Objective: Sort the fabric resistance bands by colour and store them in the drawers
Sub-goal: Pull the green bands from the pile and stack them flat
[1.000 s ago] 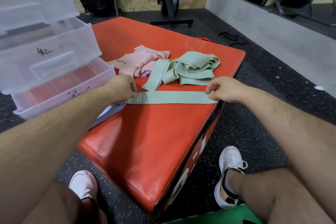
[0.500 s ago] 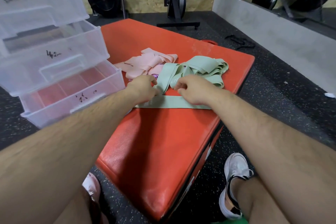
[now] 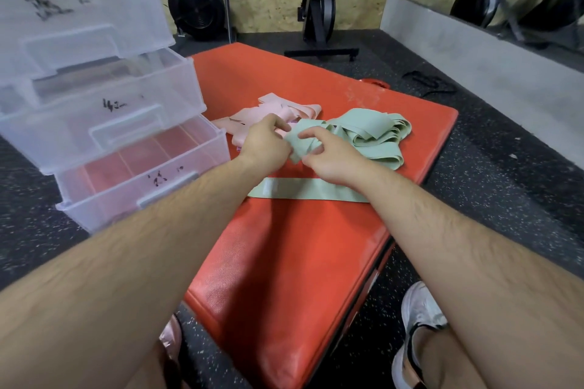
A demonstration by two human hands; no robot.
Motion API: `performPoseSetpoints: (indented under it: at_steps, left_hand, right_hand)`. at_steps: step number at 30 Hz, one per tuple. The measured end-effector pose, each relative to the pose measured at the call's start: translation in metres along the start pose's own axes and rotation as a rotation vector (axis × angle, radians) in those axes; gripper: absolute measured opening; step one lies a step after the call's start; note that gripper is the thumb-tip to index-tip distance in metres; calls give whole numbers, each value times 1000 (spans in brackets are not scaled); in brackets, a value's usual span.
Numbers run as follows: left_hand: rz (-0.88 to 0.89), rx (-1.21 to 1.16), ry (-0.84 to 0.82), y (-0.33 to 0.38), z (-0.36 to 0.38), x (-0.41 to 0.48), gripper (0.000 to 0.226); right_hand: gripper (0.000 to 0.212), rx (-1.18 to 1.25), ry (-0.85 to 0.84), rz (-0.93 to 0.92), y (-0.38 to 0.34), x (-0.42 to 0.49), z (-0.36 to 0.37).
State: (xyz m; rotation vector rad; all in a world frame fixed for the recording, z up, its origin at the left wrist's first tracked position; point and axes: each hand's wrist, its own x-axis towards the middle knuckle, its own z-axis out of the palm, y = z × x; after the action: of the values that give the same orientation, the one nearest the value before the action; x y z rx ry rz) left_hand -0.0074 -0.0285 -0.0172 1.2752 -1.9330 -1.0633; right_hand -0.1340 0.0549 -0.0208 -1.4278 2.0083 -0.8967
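Observation:
A heap of pale green fabric bands (image 3: 369, 133) lies on the red padded box (image 3: 294, 249), with a pile of pink bands (image 3: 268, 112) to its left. One green band (image 3: 303, 193) lies flat and straight nearer to me. My left hand (image 3: 264, 142) and my right hand (image 3: 325, 156) both pinch the near end of another green band (image 3: 300, 144) pulled from the heap. A clear plastic drawer unit (image 3: 94, 123) stands at the left, and its three visible drawers are pulled out. The lowest drawer (image 3: 142, 180) shows pink inside.
A scrap of purple band (image 3: 237, 148) peeks out beside my left wrist. Black rubber gym floor surrounds the box. An exercise bike (image 3: 319, 9) and a fan wheel (image 3: 196, 8) stand at the back wall. My shoes (image 3: 420, 319) rest near the box's front corner.
Both hands let go of the flat green band, which now lies straight on the box. They moved forward to the green heap and took hold of another band's end.

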Motion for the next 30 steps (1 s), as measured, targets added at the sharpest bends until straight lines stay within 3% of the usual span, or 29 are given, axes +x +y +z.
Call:
performPoseSetpoints:
  at_steps: [5, 7, 11, 13, 17, 24, 28, 30]
  left_hand:
    - [-33, -250, -25, 9, -10, -4, 15]
    - [-3, -232, -8, 13, -16, -6, 9]
    - [-16, -184, -50, 21, -27, -6, 27]
    - [58, -4, -112, 23, -36, -9, 21]
    - [250, 180, -160, 26, -48, -16, 11]
    - [287, 240, -98, 51, -56, -26, 9]
    - [282, 136, 38, 40, -55, -29, 6]
    - [277, 76, 39, 29, -55, -29, 4]
  right_hand:
    - [37, 422, 61, 125, -8, 4, -3]
    - [35, 523, 50, 138, -9, 3, -5]
    - [37, 591, 75, 117, -14, 6, -5]
    - [37, 622, 75, 112, -21, 7, -7]
    - [43, 535, 105, 39, -31, 5, -9]
    - [14, 519, 155, -66, -39, 3, -6]
    - [12, 327, 221, -178, -41, 2, -4]
    - [14, 201, 164, -232, -39, 1, -6]
